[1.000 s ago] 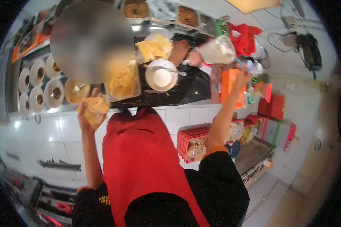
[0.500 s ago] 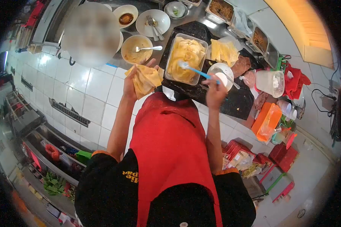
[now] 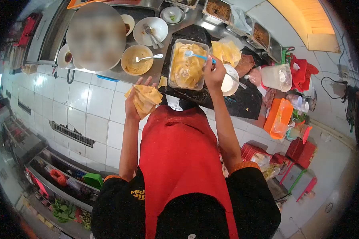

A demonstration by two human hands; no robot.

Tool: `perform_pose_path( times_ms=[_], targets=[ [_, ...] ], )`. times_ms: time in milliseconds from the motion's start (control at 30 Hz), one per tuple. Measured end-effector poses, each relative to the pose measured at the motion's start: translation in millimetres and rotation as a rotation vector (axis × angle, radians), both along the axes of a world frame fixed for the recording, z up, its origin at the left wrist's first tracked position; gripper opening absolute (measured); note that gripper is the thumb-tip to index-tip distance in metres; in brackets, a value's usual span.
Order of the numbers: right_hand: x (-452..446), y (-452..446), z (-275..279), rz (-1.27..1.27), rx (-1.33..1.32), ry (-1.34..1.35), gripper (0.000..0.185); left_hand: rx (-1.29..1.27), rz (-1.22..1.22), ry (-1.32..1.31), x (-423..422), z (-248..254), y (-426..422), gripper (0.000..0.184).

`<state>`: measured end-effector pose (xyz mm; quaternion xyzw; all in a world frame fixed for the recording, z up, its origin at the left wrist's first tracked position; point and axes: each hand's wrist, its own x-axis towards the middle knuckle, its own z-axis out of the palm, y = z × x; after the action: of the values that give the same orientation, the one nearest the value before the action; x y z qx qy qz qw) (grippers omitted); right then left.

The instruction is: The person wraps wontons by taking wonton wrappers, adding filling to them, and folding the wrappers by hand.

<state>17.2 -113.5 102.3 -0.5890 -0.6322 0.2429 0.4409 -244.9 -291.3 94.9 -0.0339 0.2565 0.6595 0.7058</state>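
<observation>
My left hand [image 3: 131,103] holds several yellow wonton wrappers [image 3: 146,101] on its palm, fingertips showing past their far edge, below the counter's front edge. My right hand [image 3: 214,75] grips a blue-handled tool [image 3: 199,56] with a pale head; whether it is a brush or a small spatula I cannot tell. The head reaches over a clear plastic tub [image 3: 204,81] filled with yellow, wrapper-like food [image 3: 186,71]. Beside my right hand stands a white bowl [image 3: 228,83] with a spoon in it. More yellow wrappers [image 3: 227,53] lie to the tub's right.
On the left of the counter are a used bowl with a fork [image 3: 136,65] and a white bowl of cutlery [image 3: 162,30]. Metal food trays [image 3: 217,11] line the back. An orange container [image 3: 279,118] stands at right. A yellow scrap [image 3: 162,82] lies left of the tub.
My right hand has moved up and left, bringing the tool's head further over the tub. My left hand has dropped slightly with the wonton wrappers. The whole view has shifted.
</observation>
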Motion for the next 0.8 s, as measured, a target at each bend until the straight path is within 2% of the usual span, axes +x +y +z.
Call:
perform_pose_path(
  times_ms=[33, 167, 233, 333, 400, 500, 567, 633, 800],
  targets=[
    [0, 3, -1, 0.002, -0.048, 0.057, 0.025, -0.009, -0.008, 0.001, 1, -1, -2, 0.057],
    [0, 22, -14, 0.094, 0.122, -0.206, 0.020, 0.007, -0.025, -0.006, 6, -4, 1, 0.057],
    [1, 21, 0, 0.089, 0.062, -0.190, 0.017, 0.015, -0.038, 0.010, 9, -4, 9, 0.057],
    [4, 0, 16, 0.133, 0.134, -0.159, 0.017, -0.003, -0.036, -0.004, 12, -4, 15, 0.058],
    [4, -20, 23, 0.240, 0.346, -0.332, 0.023, 0.005, -0.038, -0.003, 12, -6, 18, 0.057],
    [8, -45, 29, 0.279, 0.167, -0.373, 0.029, 0.014, -0.043, -0.054, 15, -8, 24, 0.055],
    [9, -65, 38, 0.296, 0.164, -0.387, 0.027, 0.011, -0.004, -0.109, 19, -13, 25, 0.054],
    [9, -79, 37, 0.332, 0.132, -0.413, 0.029, 0.109, -0.083, -0.130, 19, -16, 34, 0.052],
    [11, -84, 30, 0.373, 0.168, -0.438, 0.032, 0.067, -0.070, -0.099, 33, -23, 52, 0.057]
  ],
)
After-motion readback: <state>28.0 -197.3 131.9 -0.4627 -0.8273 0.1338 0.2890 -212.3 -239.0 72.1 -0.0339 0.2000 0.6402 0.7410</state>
